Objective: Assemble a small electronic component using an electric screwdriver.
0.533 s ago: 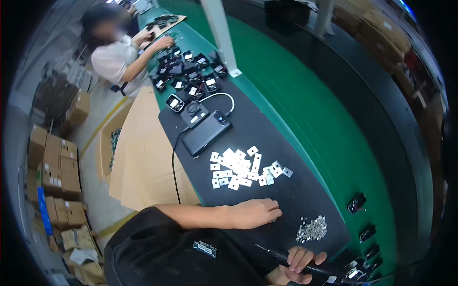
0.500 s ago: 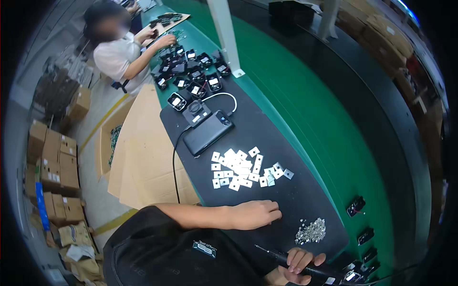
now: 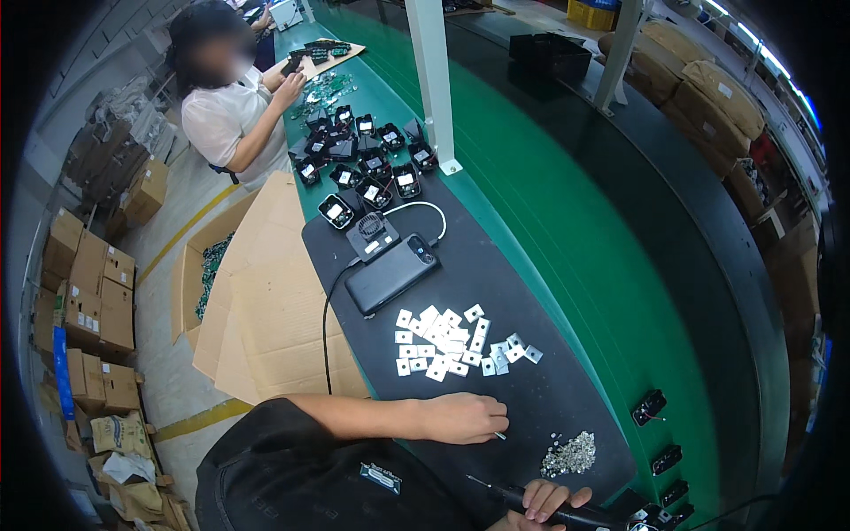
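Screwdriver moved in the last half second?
No, not visibly: the screwdriver keeps its tip left of and slightly below the pile of small silver parts, about as before.

We saw a loose black top point(image 3: 310, 482), its cloth falling in soft folds. Its black sleeve point(image 3: 252, 434) ended well back from the fingers of the left hand point(image 3: 462, 419), and between sleeve and fingers the forearm point(image 3: 367, 416) was bare. The right hand point(image 3: 551, 502) was bare too, down to its fingertips. Behind the left fingers, toward the body, we noticed a small oblong badge point(image 3: 380, 478), dark teal with pale edging. Farther from those fingers, the cloth carried faint marks, too dim for us to make out.
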`<state>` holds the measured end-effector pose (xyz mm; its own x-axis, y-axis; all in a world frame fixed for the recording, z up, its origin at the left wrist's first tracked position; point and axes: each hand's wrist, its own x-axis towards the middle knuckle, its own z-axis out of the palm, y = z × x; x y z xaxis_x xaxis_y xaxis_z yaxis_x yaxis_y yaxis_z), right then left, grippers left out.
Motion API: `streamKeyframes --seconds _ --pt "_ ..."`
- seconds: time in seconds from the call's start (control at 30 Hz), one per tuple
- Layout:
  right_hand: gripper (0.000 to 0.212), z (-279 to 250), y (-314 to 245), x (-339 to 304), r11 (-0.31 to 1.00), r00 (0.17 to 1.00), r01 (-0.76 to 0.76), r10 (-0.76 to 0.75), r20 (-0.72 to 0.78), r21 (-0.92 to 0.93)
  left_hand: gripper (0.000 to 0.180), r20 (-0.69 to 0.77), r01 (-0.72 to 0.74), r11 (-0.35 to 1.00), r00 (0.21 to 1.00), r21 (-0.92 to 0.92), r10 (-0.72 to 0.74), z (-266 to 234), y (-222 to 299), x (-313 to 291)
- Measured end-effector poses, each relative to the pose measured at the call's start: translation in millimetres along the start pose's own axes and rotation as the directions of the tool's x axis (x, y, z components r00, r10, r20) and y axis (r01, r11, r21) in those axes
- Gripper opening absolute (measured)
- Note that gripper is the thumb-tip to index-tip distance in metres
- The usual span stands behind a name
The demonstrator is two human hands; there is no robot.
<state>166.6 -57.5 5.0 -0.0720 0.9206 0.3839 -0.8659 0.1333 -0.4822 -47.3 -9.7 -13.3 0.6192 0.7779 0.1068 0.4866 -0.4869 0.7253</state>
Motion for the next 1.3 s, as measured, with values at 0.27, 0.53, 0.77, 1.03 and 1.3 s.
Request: streamKeyframes --seconds 0.27,0.53,0.77,1.03,1.3 --pt "0.051 -13.2 -3.0 -0.2 0.999 0.993 -0.051 0.049 0.111 0.018 0.014 0.012 0.118 0.988 0.993 -0.097 -0.117 -8.8 -1.3 -1.9" --pt "0.048 -6.3 -4.4 -0.9 0.997 0.996 -0.061 0.058 0.070 0.042 0.014 -0.271 -0.004 0.964 0.960 -0.267 -0.071 -33.9 -6.1 27.7" --pt "0.047 -2.6 -4.4 0.6 0.997 0.997 -0.070 0.071 -0.005 0.039 0.014 -0.293 0.012 0.980 0.953 -0.199 -0.072 4.7 -17.8 24.9" --pt "0.044 -0.7 1.0 -5.8 1.000 0.998 -0.008 0.009 -0.062 0.009 0.014 -0.202 -0.005 0.919 0.976 -0.393 -0.081 -9.0 -15.7 47.4" --pt "0.036 -5.1 -1.7 11.4 0.996 0.996 -0.086 0.086 -0.018 0.027 0.010 -0.148 0.170 0.865 0.952 -0.472 -0.268 -1.7 -11.7 59.9"
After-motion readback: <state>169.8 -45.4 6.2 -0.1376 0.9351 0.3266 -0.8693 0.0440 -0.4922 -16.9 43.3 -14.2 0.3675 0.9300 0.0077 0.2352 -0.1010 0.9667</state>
